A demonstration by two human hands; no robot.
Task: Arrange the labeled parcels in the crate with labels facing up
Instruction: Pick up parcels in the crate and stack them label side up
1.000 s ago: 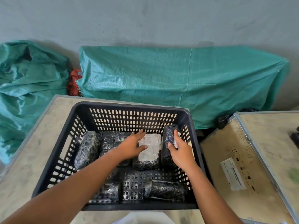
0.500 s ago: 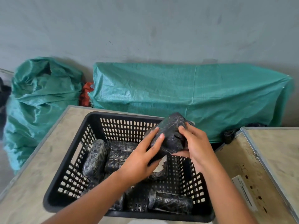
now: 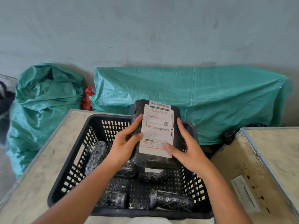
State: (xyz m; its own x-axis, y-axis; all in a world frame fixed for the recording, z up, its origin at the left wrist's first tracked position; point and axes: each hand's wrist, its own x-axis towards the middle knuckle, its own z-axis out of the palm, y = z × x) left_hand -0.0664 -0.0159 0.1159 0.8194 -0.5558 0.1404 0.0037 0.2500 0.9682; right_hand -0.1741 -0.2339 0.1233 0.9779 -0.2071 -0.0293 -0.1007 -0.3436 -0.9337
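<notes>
A black plastic-wrapped parcel is held above the black slotted crate, its white shipping label turned up toward me. My left hand grips its left side and my right hand grips its right side, thumb on the label's lower edge. Several other black wrapped parcels lie in the crate: one at the left, one under the held parcel with a white label partly showing, and two near the front. My hands and forearms hide part of the crate's middle.
The crate sits on a pale wooden box top. A second wooden case with metal edging and a label stands at the right. Green woven sacks lie against the grey wall behind.
The parcel from the crate's back right has been lifted out with both hands and turned over, so its white label now faces up. The camera has tilted up.
</notes>
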